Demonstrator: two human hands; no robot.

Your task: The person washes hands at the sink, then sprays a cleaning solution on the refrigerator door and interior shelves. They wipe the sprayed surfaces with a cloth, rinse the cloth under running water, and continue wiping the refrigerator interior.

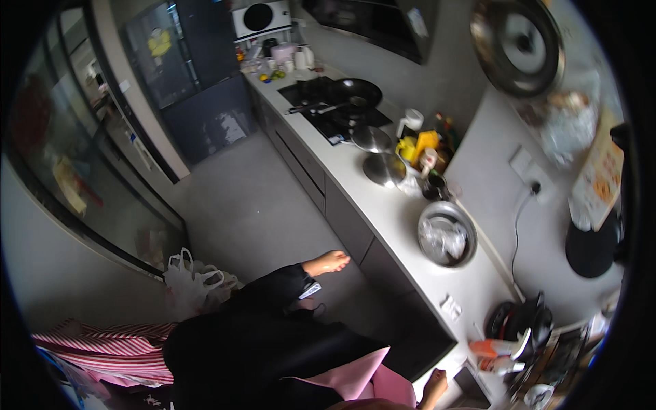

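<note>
My left hand (pixel 328 262) hangs beside the dark cabinet fronts, its fingers loosely curled together with nothing seen in them. It comes out of a black sleeve. My right hand (pixel 434 387) is low in the view, by the near end of the white countertop (pixel 405 236); its fingers look bent, but blur hides whether it holds anything. Pink cloth (pixel 359 374) shows at the front of my black clothing. On the counter, a metal basin (pixel 448 234) contains clear plastic. Two round metal lids (pixel 384 169) lie beside the hob.
A black wok (pixel 356 94) sits on the hob, a ladle inside. Bottles and a spray bottle (pixel 499 348) crowd the near right corner. White plastic bags (pixel 192 282) stand on the left, near a glass sliding door (pixel 97 169). Grey floor (pixel 241 205) stretches to a dark refrigerator (pixel 205 66).
</note>
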